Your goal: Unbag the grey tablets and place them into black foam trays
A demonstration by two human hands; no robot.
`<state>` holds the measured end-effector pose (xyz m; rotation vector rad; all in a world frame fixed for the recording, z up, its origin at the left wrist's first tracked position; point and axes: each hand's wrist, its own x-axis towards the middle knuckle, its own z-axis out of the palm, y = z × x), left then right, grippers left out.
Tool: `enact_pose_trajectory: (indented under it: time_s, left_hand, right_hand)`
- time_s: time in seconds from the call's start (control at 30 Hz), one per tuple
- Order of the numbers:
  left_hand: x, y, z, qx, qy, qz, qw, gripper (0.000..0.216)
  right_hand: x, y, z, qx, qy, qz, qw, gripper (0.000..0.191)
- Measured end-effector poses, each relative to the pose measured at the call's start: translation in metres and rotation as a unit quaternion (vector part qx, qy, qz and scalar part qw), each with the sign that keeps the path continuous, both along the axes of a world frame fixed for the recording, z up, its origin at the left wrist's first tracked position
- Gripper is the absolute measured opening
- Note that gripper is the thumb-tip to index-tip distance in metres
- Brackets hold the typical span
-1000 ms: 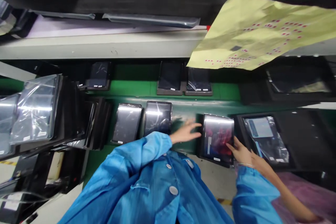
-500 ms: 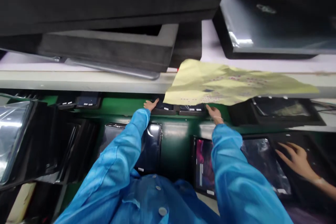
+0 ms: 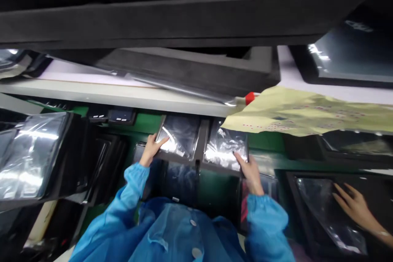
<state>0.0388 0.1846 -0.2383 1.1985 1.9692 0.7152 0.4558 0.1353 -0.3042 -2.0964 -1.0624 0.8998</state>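
My left hand (image 3: 152, 148) grips the near left corner of a dark tray holding a plastic-wrapped tablet (image 3: 179, 136). My right hand (image 3: 249, 168) grips the near edge of a second wrapped tablet in its tray (image 3: 225, 147), right beside the first. Both trays are lifted and tilted toward me above the green belt (image 3: 219, 182). More tablets (image 3: 181, 180) lie on the belt under them, partly hidden by my blue sleeves.
A yellow sheet with red dots (image 3: 310, 112) hangs off the shelf edge (image 3: 123, 96) at the right. Stacked black trays with wrapped screens (image 3: 39, 155) stand at the left. Another person's hand (image 3: 353, 202) rests on a large tray (image 3: 322, 208) at the right.
My hands reached to the far row of the belt, took hold of the two trays there and pulled them up and toward me. The camera view tilted upward.
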Motion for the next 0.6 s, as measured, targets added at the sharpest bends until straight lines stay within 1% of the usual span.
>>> enact_pose_trajectory:
  time_s: [0.07,0.13,0.2,0.23,0.27,0.33,0.37,0.43,0.47,0.5,0.53,0.6]
  left_hand:
    - [-0.047,-0.065,0.011,-0.011,0.024,0.014,1.0,0.07]
    - [-0.087,-0.124,0.016,-0.029,0.052,0.027,0.998,0.076]
    - [-0.113,-0.165,0.011,-0.041,0.08,0.038,0.995,0.077]
    - [-0.119,-0.177,0.006,-0.042,0.093,0.044,0.994,0.076]
    - [-0.119,-0.185,0.001,-0.039,0.111,0.044,0.992,0.075]
    - [-0.103,-0.186,-0.012,-0.031,0.171,0.012,0.985,0.077]
    - [-0.088,-0.181,-0.017,-0.029,0.211,-0.024,0.977,0.083]
    - [-0.054,-0.168,-0.023,-0.045,0.29,-0.123,0.948,0.098]
    - [-0.037,-0.162,-0.024,-0.06,0.313,-0.17,0.932,0.103]
    - [-0.024,-0.156,-0.024,-0.075,0.336,-0.201,0.917,0.106]
    - [-0.013,-0.151,-0.023,-0.085,0.353,-0.223,0.905,0.106]
    - [-0.004,-0.145,-0.019,-0.096,0.376,-0.247,0.888,0.099]
  right_hand:
    - [-0.04,-0.055,0.002,0.016,-0.006,0.003,1.0,0.066]
    - [-0.079,-0.103,0.006,0.026,-0.019,0.012,0.999,0.073]
    - [-0.114,-0.135,0.011,0.029,-0.042,0.022,0.998,0.076]
    - [-0.13,-0.145,0.014,0.029,-0.06,0.026,0.997,0.079]
    - [-0.146,-0.15,0.017,0.031,-0.083,0.029,0.996,0.084]
    - [-0.178,-0.148,0.023,0.041,-0.127,0.047,0.99,0.093]
    - [-0.195,-0.143,0.025,0.048,-0.14,0.063,0.987,0.096]
    - [-0.231,-0.127,0.028,0.048,-0.164,0.12,0.978,0.101]
    - [-0.248,-0.119,0.03,0.036,-0.181,0.152,0.971,0.104]
    - [-0.264,-0.112,0.031,0.008,-0.21,0.183,0.96,0.108]
    - [-0.276,-0.105,0.032,-0.019,-0.236,0.204,0.95,0.111]
    - [-0.293,-0.096,0.035,-0.062,-0.275,0.222,0.933,0.111]
